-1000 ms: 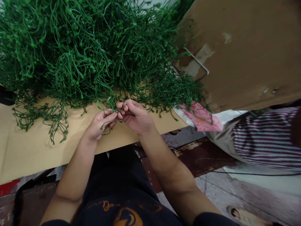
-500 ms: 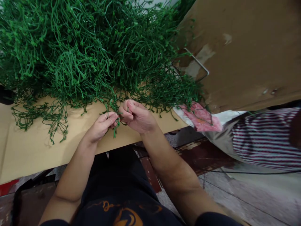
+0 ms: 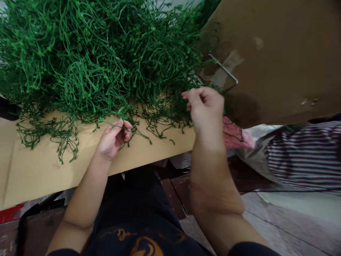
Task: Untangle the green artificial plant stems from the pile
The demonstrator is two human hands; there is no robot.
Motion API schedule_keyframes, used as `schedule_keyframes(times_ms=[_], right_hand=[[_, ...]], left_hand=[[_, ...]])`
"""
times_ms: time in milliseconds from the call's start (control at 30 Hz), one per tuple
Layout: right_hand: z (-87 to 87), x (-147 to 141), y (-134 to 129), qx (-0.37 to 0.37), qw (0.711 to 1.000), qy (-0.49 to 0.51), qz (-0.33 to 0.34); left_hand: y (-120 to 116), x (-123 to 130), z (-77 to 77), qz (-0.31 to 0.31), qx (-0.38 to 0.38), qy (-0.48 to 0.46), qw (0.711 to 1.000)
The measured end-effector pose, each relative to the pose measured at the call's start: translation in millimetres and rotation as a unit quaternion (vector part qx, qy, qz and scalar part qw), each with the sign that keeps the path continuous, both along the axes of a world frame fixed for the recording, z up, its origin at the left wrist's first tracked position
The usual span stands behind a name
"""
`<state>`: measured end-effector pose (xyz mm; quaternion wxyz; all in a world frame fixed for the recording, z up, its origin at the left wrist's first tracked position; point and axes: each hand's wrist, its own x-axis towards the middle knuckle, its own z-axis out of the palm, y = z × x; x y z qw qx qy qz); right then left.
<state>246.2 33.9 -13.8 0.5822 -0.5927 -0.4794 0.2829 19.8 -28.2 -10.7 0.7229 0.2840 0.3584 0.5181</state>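
Note:
My left hand (image 3: 114, 138) is over the cardboard surface, thumb and fingers closed on a thin green plastic stem (image 3: 144, 136) that sticks out on both sides. Just beyond it lies a big tangled heap of green plastic stems (image 3: 93, 71) with small knobby tips. My right hand (image 3: 206, 108) is at the right end of the heap, near a bent metal rod (image 3: 226, 71). Its fingers are curled with the tips together, slightly blurred; whatever is between them cannot be made out.
A tan cardboard sheet (image 3: 39, 177) lies under the heap. On the right stands a large brown cardboard panel (image 3: 287, 64). Below it are a pink plastic packet (image 3: 234, 135) and striped cloth (image 3: 306, 153). A loose stem piece (image 3: 172, 142) lies near the sheet's front edge.
My right hand has left my left hand's side and moved right and away from me, to the heap's right end. The left hand has turned, its palm more visible, around a stem.

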Motion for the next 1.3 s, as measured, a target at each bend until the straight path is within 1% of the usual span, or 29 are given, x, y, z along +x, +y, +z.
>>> schedule_keyframes(times_ms=[33, 67, 100, 133, 167, 200, 233, 267, 300, 333, 367, 400, 433, 467, 500, 567, 633, 733, 800, 900, 967, 1033, 1100, 1200, 1267, 1300], right_hand=[[-1.0, 12, 5, -0.022, 0.994, -0.101, -0.04], [-1.7, 22, 9, -0.05, 0.979, -0.184, -0.069], [-1.9, 29, 11, -0.076, 0.962, -0.246, -0.087], [-1.7, 33, 11, -0.088, 0.948, -0.288, -0.101], [-1.1, 32, 8, -0.081, 0.939, -0.313, -0.114], [-0.3, 26, 2, -0.051, 0.935, -0.327, -0.13], [0.6, 16, -6, -0.003, 0.933, -0.333, -0.137], [1.3, 3, -15, 0.051, 0.933, -0.331, -0.128], [1.8, -14, -26, 0.099, 0.938, -0.317, -0.096], [1.7, -31, -36, 0.13, 0.945, -0.3, -0.021], [1.0, -49, -46, 0.144, 0.945, -0.281, 0.084], [-0.2, -65, -53, 0.142, 0.94, -0.256, 0.176], [-1.9, -79, -58, 0.125, 0.933, -0.23, 0.246], [-3.8, -90, -60, 0.105, 0.928, -0.207, 0.29], [-5.7, -97, -61, 0.084, 0.927, -0.186, 0.314], [-8.5, -102, -59, 0.05, 0.932, -0.152, 0.325], [-9.7, -99, -55, 0.03, 0.935, -0.126, 0.331], [-9.8, -95, -51, 0.017, 0.93, -0.094, 0.355], [-10.7, -98, -51, 0.014, 0.933, -0.054, 0.357], [-14.0, -108, -53, 0.0, 0.944, 0.075, 0.32], [-16.0, -117, -55, -0.019, 0.941, 0.172, 0.29], [-16.7, -123, -58, -0.051, 0.927, 0.249, 0.278], [-16.1, -127, -60, -0.087, 0.902, 0.316, 0.281], [-14.2, -131, -61, -0.125, 0.853, 0.417, 0.289], [-12.2, -132, -63, -0.142, 0.817, 0.469, 0.305], [-10.9, -133, -64, -0.145, 0.799, 0.488, 0.319]], left_hand=[[0, 0, -1.4, 0.011, -0.008, 0.005, 1.0], [1, 0, -2.9, 0.018, -0.012, 0.008, 1.0], [1, -1, -4.2, 0.021, -0.013, 0.009, 1.0], [2, -1, -5.5, 0.022, -0.013, 0.009, 1.0], [3, -2, -6.5, 0.023, -0.012, 0.009, 1.0], [3, -2, -7.3, 0.025, -0.012, 0.008, 1.0], [4, -2, -7.7, 0.027, -0.012, 0.007, 1.0], [4, -2, -7.8, 0.03, -0.013, 0.007, 0.999], [5, -2, -7.6, 0.035, -0.015, 0.007, 0.999], [5, -1, -7.3, 0.04, -0.018, 0.009, 0.999], [6, 0, -6.9, 0.045, -0.023, 0.011, 0.999], [6, 0, -6.6, 0.049, -0.026, 0.013, 0.998], [6, 1, -6.5, 0.052, -0.028, 0.014, 0.998], [6, 1, -6.7, 0.055, -0.029, 0.014, 0.998], [6, 1, -7.1, 0.056, -0.029, 0.011, 0.998], [6, 0, -8.6, 0.061, -0.028, 0.002, 0.998], [6, 0, -10.2, 0.064, -0.025, -0.002, 0.998], [6, 1, -11.7, 0.054, -0.011, 0.009, 0.998], [6, 2, -12.0, 0.055, -0.01, 0.016, 0.998], [6, 3, -11.1, 0.08, -0.035, 0.003, 0.996], [7, 3, -8.9, 0.086, -0.063, -0.015, 0.994], [8, 3, -6.0, 0.086, -0.097, -0.039, 0.991], [8, 4, -3.4, 0.089, -0.111, -0.064, 0.988], [6, 7, -1.9, 0.071, -0.089, -0.092, 0.989], [6, 7, -2.1, 0.054, -0.078, -0.114, 0.989], [6, 4, -2.2, 0.055, -0.08, -0.129, 0.987]])
